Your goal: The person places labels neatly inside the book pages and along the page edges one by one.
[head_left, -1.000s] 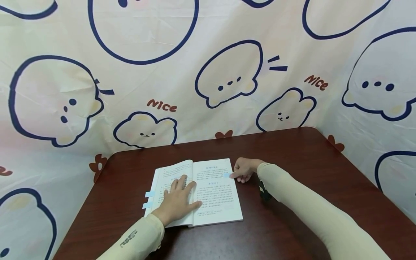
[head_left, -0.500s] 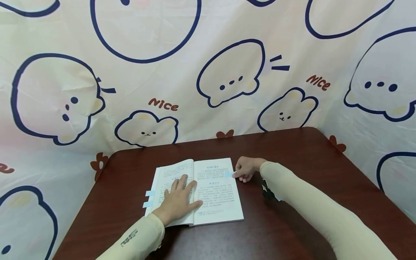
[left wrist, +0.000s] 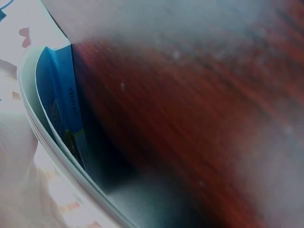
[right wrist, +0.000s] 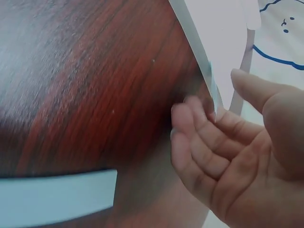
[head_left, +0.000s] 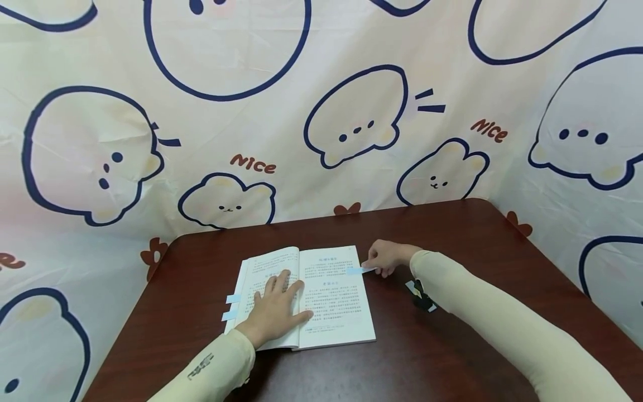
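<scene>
An open book (head_left: 334, 307) with printed pages lies on the dark wooden table. My left hand (head_left: 273, 312) rests spread across its left page, fingertips near the gutter. A pale blue sticky tab (head_left: 355, 271) lies on the right page, its outer end sticking out past the page edge. Beside that end is my right hand (head_left: 389, 257). In the right wrist view, the fingers (right wrist: 199, 152) are loosely curled by the tab (right wrist: 213, 90), and the thumb stands apart from it. Left wrist view: the book's blue cover (left wrist: 61, 85) shows under bent pages; my left hand is out of sight.
Two more blue tabs (head_left: 229, 316) stick out from the book's left edge. A dark item (head_left: 421, 296) with pale blue pieces sits below the right wrist. A pale blue strip (right wrist: 57, 197) crosses the right wrist view's lower left. Patterned cloth (head_left: 281, 123) hangs behind the table.
My right hand has shifted slightly right, off the page edge, and its thumb has come away from the tab, leaving more of the tab showing. My left hand stays on the page.
</scene>
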The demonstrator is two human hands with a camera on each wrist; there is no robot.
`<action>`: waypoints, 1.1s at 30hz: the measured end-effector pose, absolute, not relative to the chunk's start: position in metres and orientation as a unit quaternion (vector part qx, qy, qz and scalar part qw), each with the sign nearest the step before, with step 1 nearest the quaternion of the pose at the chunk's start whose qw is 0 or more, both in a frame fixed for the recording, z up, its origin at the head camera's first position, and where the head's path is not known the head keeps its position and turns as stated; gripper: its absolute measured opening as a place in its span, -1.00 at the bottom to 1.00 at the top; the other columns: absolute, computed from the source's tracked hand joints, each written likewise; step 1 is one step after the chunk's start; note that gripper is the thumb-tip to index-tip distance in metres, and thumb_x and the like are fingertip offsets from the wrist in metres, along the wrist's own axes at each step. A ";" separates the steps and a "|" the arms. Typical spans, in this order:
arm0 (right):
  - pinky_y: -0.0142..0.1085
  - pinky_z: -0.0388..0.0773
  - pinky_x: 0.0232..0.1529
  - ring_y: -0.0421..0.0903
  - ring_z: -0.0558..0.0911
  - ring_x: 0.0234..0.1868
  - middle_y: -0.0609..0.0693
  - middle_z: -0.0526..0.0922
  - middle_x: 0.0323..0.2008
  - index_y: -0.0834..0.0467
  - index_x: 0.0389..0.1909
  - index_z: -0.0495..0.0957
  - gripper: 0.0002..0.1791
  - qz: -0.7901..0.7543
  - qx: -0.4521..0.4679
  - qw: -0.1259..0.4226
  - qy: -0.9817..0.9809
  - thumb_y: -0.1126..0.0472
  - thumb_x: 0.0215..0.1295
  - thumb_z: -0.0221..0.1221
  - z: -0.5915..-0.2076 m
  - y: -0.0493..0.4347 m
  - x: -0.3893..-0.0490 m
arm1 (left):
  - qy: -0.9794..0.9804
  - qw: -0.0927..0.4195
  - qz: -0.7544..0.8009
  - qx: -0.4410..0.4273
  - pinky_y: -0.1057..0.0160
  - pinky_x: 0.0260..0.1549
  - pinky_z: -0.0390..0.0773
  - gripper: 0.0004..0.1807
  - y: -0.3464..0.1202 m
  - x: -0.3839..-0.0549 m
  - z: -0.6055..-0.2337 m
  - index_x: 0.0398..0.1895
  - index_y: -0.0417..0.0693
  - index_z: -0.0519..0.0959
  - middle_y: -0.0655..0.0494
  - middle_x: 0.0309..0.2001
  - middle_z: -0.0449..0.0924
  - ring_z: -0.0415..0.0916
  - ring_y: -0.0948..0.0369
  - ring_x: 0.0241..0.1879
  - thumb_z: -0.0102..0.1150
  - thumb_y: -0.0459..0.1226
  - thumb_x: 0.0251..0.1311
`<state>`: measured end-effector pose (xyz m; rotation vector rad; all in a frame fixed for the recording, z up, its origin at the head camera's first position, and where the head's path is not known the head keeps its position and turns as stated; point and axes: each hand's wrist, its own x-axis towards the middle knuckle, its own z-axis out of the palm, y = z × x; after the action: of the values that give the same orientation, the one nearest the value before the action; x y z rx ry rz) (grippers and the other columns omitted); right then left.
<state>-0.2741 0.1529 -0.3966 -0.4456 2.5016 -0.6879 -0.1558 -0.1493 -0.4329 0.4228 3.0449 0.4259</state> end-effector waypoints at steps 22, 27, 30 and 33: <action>-0.30 0.43 -0.35 -0.16 0.47 -0.41 -0.04 0.57 -0.42 0.11 -0.29 0.61 -0.79 -0.209 -0.227 0.124 0.943 0.06 0.46 0.18 -0.393 0.194 -0.254 | 0.982 -0.006 0.125 0.139 -0.59 0.16 0.25 -0.24 -0.149 -0.158 -0.431 0.38 0.09 0.46 -0.18 0.51 0.15 0.11 -0.29 0.46 0.32 0.20 0.15; -0.31 0.44 -0.37 -0.19 0.45 -0.46 -0.07 0.56 -0.43 0.08 -0.26 0.60 -0.81 -0.215 -0.244 0.117 0.938 0.05 0.46 0.19 -0.396 0.204 -0.244 | 0.982 0.002 0.131 0.135 -0.60 0.16 0.22 -0.23 -0.150 -0.157 -0.432 0.39 0.09 0.45 -0.18 0.52 0.14 0.11 -0.29 0.47 0.31 0.20 0.16; -0.32 0.44 -0.39 -0.20 0.44 -0.49 -0.09 0.56 -0.44 0.07 -0.26 0.59 -0.83 -0.221 -0.251 0.111 0.936 0.06 0.46 0.19 -0.398 0.211 -0.239 | 0.982 0.004 0.132 0.135 -0.60 0.17 0.22 -0.23 -0.150 -0.157 -0.434 0.39 0.10 0.45 -0.18 0.52 0.13 0.11 -0.29 0.47 0.30 0.21 0.16; -0.34 0.46 -0.39 -0.23 0.46 -0.49 -0.12 0.59 -0.41 0.05 -0.24 0.61 -0.85 -0.222 -0.258 0.108 0.934 0.06 0.45 0.20 -0.401 0.218 -0.234 | 0.982 0.004 0.131 0.135 -0.60 0.16 0.22 -0.22 -0.150 -0.157 -0.435 0.39 0.10 0.45 -0.17 0.52 0.14 0.12 -0.28 0.47 0.30 0.22 0.16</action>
<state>-0.2339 0.2183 -0.4011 -0.7597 2.7482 -0.6531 -0.1571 -0.1497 -0.4347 0.4235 3.0783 0.4094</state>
